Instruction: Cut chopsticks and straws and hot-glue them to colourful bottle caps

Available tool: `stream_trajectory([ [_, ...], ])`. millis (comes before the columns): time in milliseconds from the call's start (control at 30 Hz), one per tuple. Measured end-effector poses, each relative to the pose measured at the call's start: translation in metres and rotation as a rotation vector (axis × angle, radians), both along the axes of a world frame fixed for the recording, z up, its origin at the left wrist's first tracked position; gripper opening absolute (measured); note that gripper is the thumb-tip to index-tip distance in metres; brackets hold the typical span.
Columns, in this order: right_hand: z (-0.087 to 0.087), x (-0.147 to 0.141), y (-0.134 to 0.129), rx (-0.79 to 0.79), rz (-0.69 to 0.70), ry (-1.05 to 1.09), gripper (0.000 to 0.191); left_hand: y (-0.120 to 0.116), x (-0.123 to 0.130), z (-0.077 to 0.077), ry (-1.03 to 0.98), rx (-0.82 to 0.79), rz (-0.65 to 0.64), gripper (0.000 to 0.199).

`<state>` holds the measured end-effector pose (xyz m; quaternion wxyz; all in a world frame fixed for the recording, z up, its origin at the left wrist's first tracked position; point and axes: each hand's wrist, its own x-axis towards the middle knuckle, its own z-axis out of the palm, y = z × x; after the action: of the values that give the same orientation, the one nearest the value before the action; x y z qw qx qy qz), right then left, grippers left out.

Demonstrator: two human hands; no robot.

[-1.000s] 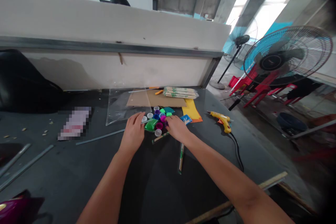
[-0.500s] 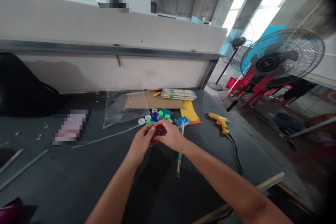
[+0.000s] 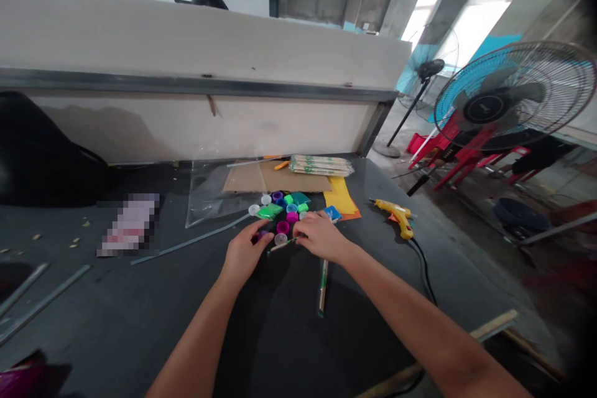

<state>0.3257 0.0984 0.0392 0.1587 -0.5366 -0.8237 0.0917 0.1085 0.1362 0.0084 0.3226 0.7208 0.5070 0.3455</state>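
My left hand (image 3: 243, 250) is curled at the near left of a cluster of bottle caps, thumb and fingers around a purple bottle cap (image 3: 260, 236). My right hand (image 3: 323, 235) is bent down at the cluster's right, its fingertips closed at the end of a thin green-and-tan wrapped stick (image 3: 282, 245); its palm side is hidden. Between the hands lie a magenta cap (image 3: 282, 227) and a clear cap (image 3: 280, 239). Behind them are several blue, white and green caps and a green packet (image 3: 269, 211). Another wrapped stick (image 3: 323, 289) runs toward me from beneath my right wrist.
A yellow glue gun (image 3: 394, 216) with a black cord lies to the right. Further back are cardboard (image 3: 298, 183), a bundle of wrapped sticks (image 3: 321, 165), yellow sheets (image 3: 340, 196) and a clear plastic bag (image 3: 205, 199). A grey strip (image 3: 186, 242) lies left. A fan (image 3: 489, 106) stands beyond.
My hands were together around a dark reddish-purple thing. They have moved apart and lower, uncovering the magenta and clear caps and the short stick between them. The camera view has shifted slightly.
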Motion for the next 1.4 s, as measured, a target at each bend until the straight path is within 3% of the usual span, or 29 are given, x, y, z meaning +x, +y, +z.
stream_trajectory([
  [67,0.009,-0.006,-0.003,0.037,-0.064,0.209,0.002,-0.005,0.0,0.004,-0.078,0.067,0.051,0.032],
  [167,0.021,-0.028,-0.012,0.042,-0.163,0.712,0.005,-0.021,0.002,0.019,-0.272,0.102,0.133,0.036],
  [233,0.026,-0.052,-0.022,-0.09,-0.135,1.047,0.01,-0.034,0.005,0.034,-0.534,0.051,0.092,0.044],
  [333,0.026,-0.084,-0.039,-0.363,-0.05,1.258,0.012,-0.047,0.006,0.053,-0.673,-0.057,0.037,0.04],
  [467,0.016,-0.102,-0.056,-0.666,-0.121,1.205,0.018,-0.048,0.003,0.064,-0.81,-0.106,0.152,0.029],
  [533,0.009,-0.102,-0.059,-0.711,-0.153,1.126,0.023,-0.046,0.003,0.063,-0.877,-0.14,0.181,0.028],
  [700,-0.007,-0.104,-0.041,-0.474,-0.212,1.126,0.025,-0.039,0.019,0.044,-0.909,-0.238,0.172,0.029],
  [867,-0.013,-0.103,-0.005,-0.457,-0.226,1.239,0.03,-0.019,0.031,0.027,-0.859,-0.21,0.158,0.028],
  [933,-0.007,-0.094,0.008,-0.511,-0.162,1.197,0.031,-0.007,0.03,0.03,-0.821,-0.244,0.137,0.028],
  [1033,0.009,-0.074,0.029,-0.501,-0.049,0.958,0.029,0.017,0.024,0.045,-0.717,-0.209,0.061,0.029],
  [1167,0.027,-0.058,0.057,-0.234,-0.205,0.831,0.037,0.049,0.02,0.066,-0.572,-0.009,-0.048,0.031],
  [1300,0.029,-0.06,0.079,-0.076,-0.375,0.981,0.035,0.065,0.026,0.062,-0.482,0.055,-0.073,0.033],
  [1400,0.027,-0.062,0.085,-0.049,-0.328,1.242,0.027,0.064,0.035,0.047,-0.419,-0.032,-0.091,0.037],
])
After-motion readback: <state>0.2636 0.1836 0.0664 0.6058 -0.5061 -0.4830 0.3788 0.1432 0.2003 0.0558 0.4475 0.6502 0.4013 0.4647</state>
